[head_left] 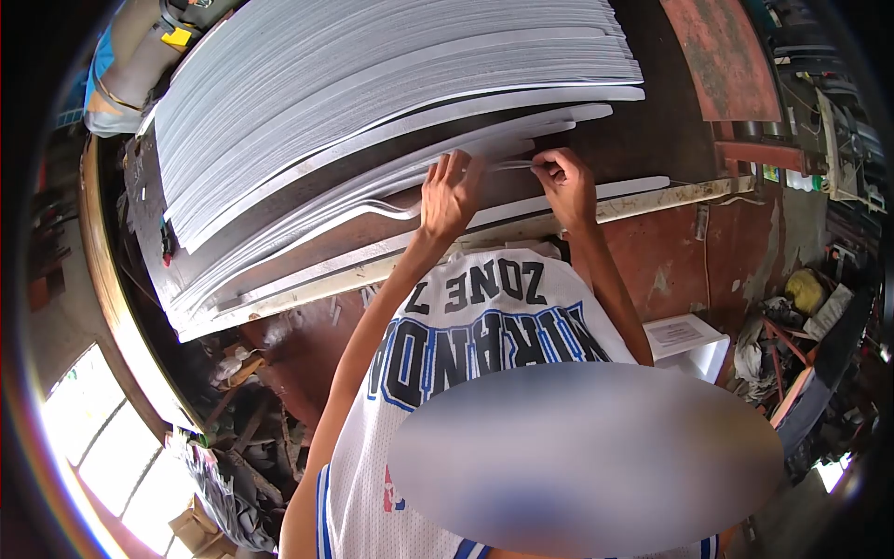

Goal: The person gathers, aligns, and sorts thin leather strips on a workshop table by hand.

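Note:
Long, thin pale strips with rounded ends lie on a dark worktable (652, 140). My left hand (450, 197) is closed over a loose group of these strips (345, 182), its fingers bent and partly smeared by motion. One bowed strip (396, 211) runs up to the heel of this hand. To the right, my right hand (566, 186) pinches the end of a thin strip between thumb and fingers. A single strip (615, 189) lies along the table's near edge, just below my hands.
Beyond my hands, a large stack of strips (400, 84) covers much of the table. A rusty red metal plate (726, 56) stands at the far right. A white box-like object (689, 340) is beside my right arm. Scrap clutters the floor on both sides.

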The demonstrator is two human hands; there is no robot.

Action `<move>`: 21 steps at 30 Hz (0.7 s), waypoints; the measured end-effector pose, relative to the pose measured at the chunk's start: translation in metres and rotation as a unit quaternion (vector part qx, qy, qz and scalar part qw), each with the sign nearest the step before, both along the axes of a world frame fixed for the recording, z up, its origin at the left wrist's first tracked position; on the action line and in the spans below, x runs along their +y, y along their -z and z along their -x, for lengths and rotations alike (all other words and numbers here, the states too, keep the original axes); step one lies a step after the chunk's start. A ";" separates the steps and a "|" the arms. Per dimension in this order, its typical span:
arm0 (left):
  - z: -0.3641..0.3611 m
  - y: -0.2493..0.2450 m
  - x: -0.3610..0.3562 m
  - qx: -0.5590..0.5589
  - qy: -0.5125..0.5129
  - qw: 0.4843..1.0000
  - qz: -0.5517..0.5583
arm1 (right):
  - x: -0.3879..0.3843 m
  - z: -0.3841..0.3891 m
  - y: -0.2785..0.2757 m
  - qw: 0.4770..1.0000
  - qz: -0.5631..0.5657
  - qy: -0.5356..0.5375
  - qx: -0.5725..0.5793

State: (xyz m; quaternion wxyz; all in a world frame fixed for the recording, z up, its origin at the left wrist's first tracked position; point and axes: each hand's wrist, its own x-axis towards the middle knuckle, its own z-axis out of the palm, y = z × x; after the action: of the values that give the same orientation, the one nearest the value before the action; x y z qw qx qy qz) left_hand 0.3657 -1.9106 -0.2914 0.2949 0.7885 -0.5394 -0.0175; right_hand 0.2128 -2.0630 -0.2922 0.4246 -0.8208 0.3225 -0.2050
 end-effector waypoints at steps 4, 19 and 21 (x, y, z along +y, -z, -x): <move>0.003 -0.003 0.006 -0.047 0.021 0.998 -0.019 | 0.004 -0.002 -0.003 1.000 -0.004 0.024 -0.008; -0.007 0.007 0.014 -0.007 -0.005 0.999 -0.051 | 0.010 -0.014 0.001 0.989 0.150 0.009 0.015; -0.011 0.008 0.011 -0.010 -0.003 0.999 -0.046 | 0.008 -0.017 -0.003 0.991 0.130 0.006 0.016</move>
State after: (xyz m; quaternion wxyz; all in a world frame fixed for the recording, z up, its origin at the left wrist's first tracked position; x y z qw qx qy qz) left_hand 0.3771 -1.8994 -0.2992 0.2531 0.8031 -0.5384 -0.0329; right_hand 0.2295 -2.0553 -0.2896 0.3080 -0.8701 0.3049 -0.2349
